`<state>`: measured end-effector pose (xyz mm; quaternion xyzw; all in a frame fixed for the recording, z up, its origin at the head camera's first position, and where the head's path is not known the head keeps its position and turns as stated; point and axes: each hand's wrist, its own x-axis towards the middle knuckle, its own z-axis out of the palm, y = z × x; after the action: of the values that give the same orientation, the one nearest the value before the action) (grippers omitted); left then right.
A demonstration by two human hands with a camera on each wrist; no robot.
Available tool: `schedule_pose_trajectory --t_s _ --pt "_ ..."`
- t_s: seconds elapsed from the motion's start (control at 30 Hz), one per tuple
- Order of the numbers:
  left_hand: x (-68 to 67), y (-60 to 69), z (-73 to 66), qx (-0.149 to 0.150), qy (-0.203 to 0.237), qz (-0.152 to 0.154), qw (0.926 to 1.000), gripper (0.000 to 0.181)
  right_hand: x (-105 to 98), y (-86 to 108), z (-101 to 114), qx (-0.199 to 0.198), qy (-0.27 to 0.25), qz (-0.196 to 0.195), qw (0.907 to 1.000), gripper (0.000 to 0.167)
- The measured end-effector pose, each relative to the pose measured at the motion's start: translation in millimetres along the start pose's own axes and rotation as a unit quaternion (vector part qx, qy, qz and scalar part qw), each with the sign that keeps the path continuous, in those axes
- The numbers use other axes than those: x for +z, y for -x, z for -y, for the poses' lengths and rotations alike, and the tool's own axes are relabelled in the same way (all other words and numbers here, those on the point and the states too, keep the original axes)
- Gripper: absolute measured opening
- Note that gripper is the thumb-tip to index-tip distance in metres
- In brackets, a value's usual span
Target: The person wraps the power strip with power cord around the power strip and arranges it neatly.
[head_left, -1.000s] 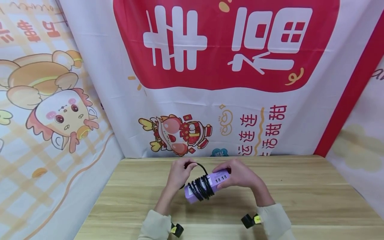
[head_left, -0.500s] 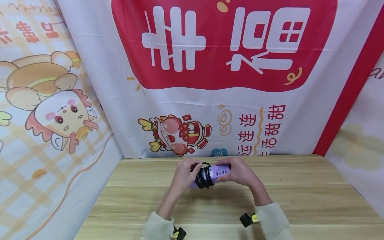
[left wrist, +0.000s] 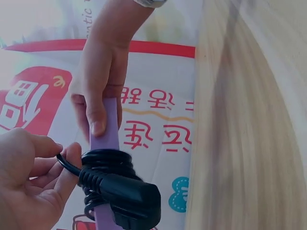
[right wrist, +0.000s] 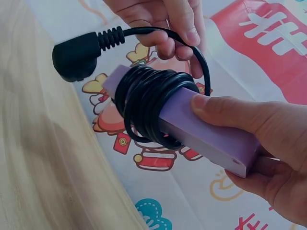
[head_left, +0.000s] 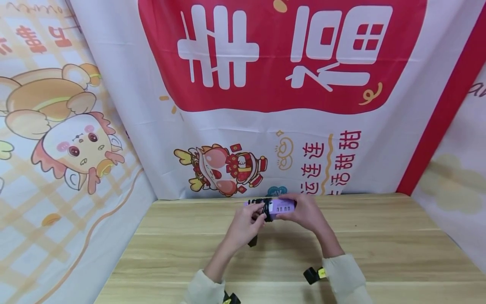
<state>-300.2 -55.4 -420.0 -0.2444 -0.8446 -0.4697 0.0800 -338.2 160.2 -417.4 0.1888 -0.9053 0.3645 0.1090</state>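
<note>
A purple power strip with a row of USB ports is held up over the far part of the table. My right hand grips its right end, thumb on one face in the right wrist view. Several turns of black cord wrap the strip's other half. Between thumb and fingers, my left hand pinches the cord's loose end. Just beyond that pinch hangs the black plug, which shows whole in the right wrist view and only partly below the left hand in the head view.
The wooden table spreads beneath both hands. A printed white and red cloth hangs along its back edge, close behind the strip. A patterned cloth stands on the left. Black wrist cameras sit at the sleeves.
The strip has risen toward the table's back edge and turned more level. My left hand has moved right and up along the cord, and the plug now shows below it.
</note>
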Motion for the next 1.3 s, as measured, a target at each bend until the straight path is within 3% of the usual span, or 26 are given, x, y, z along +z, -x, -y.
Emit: schedule_pose_trajectory --t_s 0.23,0.53,0.7,0.93,1.17,1.3 --pt "4.8 -0.9 2.0 -0.010 0.022 0.010 0.9997 0.025 -0.9 -1.4 -6.1 0.000 -0.024 -0.066 0.9975 0.054" --pt "14.8 -2.6 15.9 -0.012 0.063 0.064 0.9959 0.023 -1.5 -1.0 -3.3 0.045 -0.069 -0.093 0.9922 0.059" --pt "18.9 -3.4 25.5 -0.016 0.076 0.081 0.9937 0.022 -3.7 -0.5 -0.2 0.059 -0.099 -0.092 0.9890 0.058" --pt "19.0 -3.3 33.9 -0.036 0.053 0.063 0.9959 0.021 -2.6 0.1 4.9 0.080 -0.118 -0.077 0.9868 0.061" --pt "21.7 -3.8 49.8 -0.009 0.033 0.080 0.9962 0.022 -1.3 1.4 6.1 0.089 -0.146 -0.072 0.9827 0.060" --pt "20.3 -3.6 57.7 -0.012 0.026 0.095 0.9951 0.023 -1.7 0.6 7.4 0.091 -0.159 -0.062 0.9811 0.059"
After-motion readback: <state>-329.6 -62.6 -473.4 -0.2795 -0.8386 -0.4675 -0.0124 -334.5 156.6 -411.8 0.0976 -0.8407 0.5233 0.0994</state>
